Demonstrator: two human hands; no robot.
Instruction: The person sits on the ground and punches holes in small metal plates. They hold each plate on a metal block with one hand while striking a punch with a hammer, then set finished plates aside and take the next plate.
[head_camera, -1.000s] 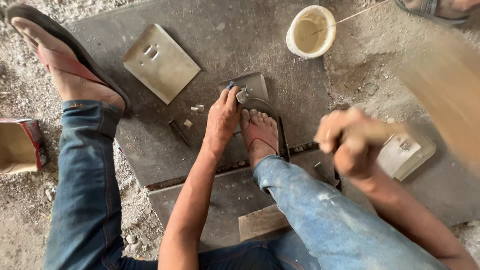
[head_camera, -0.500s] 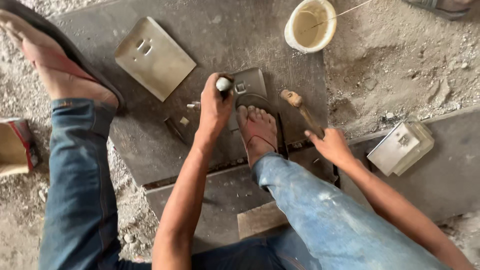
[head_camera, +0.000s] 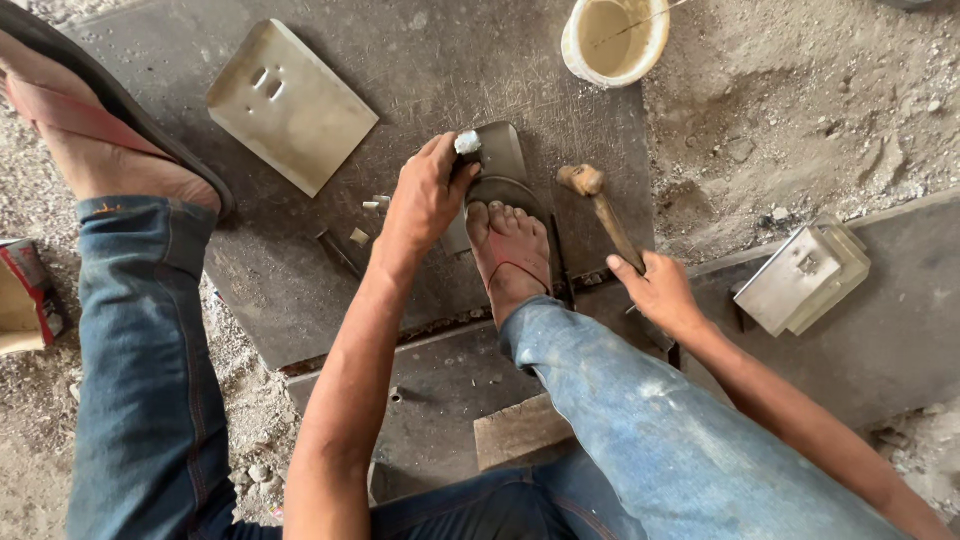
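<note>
My left hand (head_camera: 422, 200) is closed around a short steel punch (head_camera: 467, 144), standing upright on a small metal plate (head_camera: 500, 150). My right foot in a red-strapped sandal (head_camera: 508, 250) presses on that plate. My right hand (head_camera: 655, 290) grips the wooden handle of a hammer (head_camera: 600, 205); its head lies low on the dark steel slab (head_camera: 470, 70), just right of the plate.
A larger square plate with two slots (head_camera: 290, 105) lies at the upper left. A white cup (head_camera: 615, 40) stands at the top. A stack of plates (head_camera: 805, 280) sits at right. My left foot (head_camera: 100, 140) rests at the far left. Small metal bits (head_camera: 360, 237) lie near my left hand.
The hammer was raised at my right a second ago; it has swung down and now rests low beside the plate. My left hand has kept the punch in place.
</note>
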